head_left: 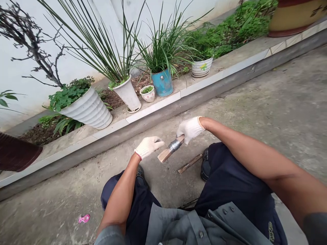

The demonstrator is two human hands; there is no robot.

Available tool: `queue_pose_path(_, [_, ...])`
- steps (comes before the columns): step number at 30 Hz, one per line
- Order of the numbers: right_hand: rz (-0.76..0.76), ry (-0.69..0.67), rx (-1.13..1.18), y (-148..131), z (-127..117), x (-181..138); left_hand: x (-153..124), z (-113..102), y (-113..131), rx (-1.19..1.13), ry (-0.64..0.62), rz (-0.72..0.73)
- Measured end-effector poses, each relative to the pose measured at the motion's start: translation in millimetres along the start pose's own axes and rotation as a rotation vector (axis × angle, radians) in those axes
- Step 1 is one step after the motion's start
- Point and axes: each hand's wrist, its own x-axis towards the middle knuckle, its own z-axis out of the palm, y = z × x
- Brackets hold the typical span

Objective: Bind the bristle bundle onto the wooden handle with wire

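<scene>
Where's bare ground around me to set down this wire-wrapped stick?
Open concrete lies beyond the right hand toward the curb, and left of the left knee around the pink scrap. Between the shoes it is tight: a wooden strip lies there. The ledge is crowded with pots.

Concrete floor [268,102] right of right hand [190,129]: open. Ahead: raised kerb [153,114] with row of pots [87,109] blocks forward reach. Under held wire-wrapped stick [171,149]: loose wooden strip [189,164] lies between 2 shoes [205,165].
</scene>
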Motion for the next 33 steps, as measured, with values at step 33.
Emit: queue_pose_path(33, [-0.049, 0.2, 0.221, -13, -7, -4, 6, 14, 0, -0.28, -0.019, 0.056])
